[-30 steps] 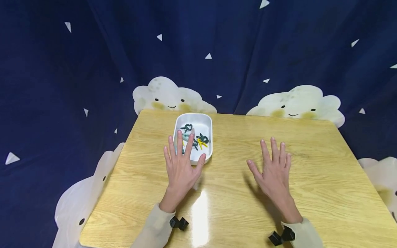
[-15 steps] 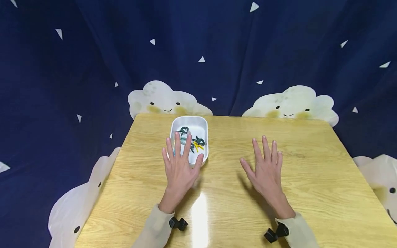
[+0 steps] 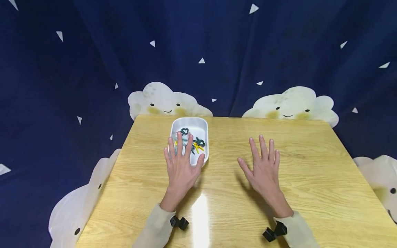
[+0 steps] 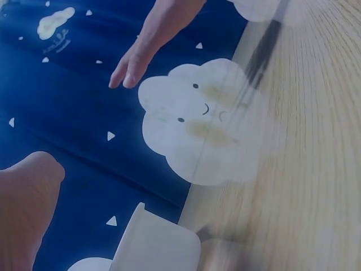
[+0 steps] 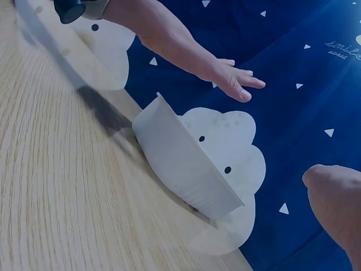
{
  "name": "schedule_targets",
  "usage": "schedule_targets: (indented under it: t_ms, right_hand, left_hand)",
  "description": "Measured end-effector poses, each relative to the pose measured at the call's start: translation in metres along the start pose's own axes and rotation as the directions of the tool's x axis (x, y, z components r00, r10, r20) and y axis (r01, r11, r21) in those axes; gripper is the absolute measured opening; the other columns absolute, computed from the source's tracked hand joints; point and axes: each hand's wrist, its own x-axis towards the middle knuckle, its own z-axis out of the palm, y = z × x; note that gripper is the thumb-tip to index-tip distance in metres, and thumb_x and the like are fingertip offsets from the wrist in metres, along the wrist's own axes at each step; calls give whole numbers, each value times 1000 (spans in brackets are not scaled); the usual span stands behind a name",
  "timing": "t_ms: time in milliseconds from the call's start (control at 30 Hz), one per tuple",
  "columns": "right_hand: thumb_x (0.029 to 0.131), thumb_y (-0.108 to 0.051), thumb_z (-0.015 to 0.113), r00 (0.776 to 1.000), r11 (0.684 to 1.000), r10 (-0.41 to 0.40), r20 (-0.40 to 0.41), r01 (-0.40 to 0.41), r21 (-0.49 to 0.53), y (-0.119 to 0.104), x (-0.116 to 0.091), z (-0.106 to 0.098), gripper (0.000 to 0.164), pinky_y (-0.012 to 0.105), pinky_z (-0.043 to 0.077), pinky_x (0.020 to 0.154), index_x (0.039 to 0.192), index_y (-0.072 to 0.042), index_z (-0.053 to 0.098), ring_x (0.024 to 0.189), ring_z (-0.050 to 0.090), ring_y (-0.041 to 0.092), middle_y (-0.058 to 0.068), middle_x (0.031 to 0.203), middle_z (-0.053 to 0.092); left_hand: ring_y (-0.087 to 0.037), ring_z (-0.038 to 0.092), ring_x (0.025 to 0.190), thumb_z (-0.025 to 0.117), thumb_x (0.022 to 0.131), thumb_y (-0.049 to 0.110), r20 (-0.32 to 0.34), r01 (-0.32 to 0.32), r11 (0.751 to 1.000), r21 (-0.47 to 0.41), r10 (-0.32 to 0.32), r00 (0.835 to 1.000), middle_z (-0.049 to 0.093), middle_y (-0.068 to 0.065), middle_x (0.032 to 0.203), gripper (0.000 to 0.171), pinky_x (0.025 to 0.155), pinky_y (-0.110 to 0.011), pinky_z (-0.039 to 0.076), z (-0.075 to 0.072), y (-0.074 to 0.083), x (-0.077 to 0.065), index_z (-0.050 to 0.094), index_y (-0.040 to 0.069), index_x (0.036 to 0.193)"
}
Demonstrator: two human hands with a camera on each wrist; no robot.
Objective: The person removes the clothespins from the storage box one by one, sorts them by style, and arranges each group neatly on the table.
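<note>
- Clips (image 3: 201, 142) lie loose inside the white box (image 3: 202, 128), which stands upright on the surface (image 3: 232, 210), toward its far edge and left of its middle.
- We make out dark green ones and a yellow one; paler pieces lie partly behind our left hand (image 3: 181, 173), so we cannot give a sure count.
- Our left hand hovers over the near side of the box, fingers straight and spread, gripping nothing; the right wrist view shows a gap between hand and box.
- Our right hand (image 3: 264, 172) hangs above the surface, well apart from the box, its fingers extended and likewise holding nothing.
- As for what is done, we see no clip outside the box and none clamped onto anything, so we judge that no handling is under way at this moment.
- As for what is left, we take any picking up or sorting to be undone, though the mixed colors alone cannot settle whether we are starting or finishing.
</note>
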Motion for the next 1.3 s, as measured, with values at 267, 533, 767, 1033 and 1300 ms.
schedule_targets:
  t_ms: [267,533,767,1033,1300]
  right_hand:
    - [102,-65,49,1000,1000,-6,11,6,-2,-2,3,2,82,73,6,120,168,-25,23,160,-2,44,9,176,8]
    - [101,-66,48,1000,1000,-29,-10,30,5,-2,7,3,82,74,8,119,168,-24,25,161,-4,40,9,176,9]
    - [100,-62,53,999,999,-36,-11,36,5,1,8,4,82,73,8,120,167,-23,27,160,-4,41,11,175,11]
    - [100,-61,55,998,998,-57,2,57,7,-2,13,10,81,75,9,118,167,-24,28,160,0,44,12,175,13]
    - [100,-60,56,997,998,-67,32,67,2,-6,17,18,80,74,11,119,167,-24,30,160,-2,42,12,175,15]
  left_hand:
    - [-39,-5,161,39,103,67,-6,-11,1000,-11,11,1000,-2,-1,177,76,123,-68,6,4,-3,1,22,32,168]
    - [-43,0,160,40,102,66,21,-12,1000,4,12,1000,1,-5,177,76,124,-67,5,6,-2,6,21,33,168]
    - [-41,-3,161,41,102,66,50,-11,1000,-5,11,999,-5,-2,177,76,125,-66,2,9,2,7,21,34,168]
    - [-36,-10,161,45,102,64,54,-9,1000,-14,9,999,-7,0,176,76,124,-68,6,12,1,8,22,35,168]
    - [-39,-6,161,48,101,64,53,-20,1000,-20,21,998,-6,-1,177,75,124,-66,3,18,-2,10,29,32,167]
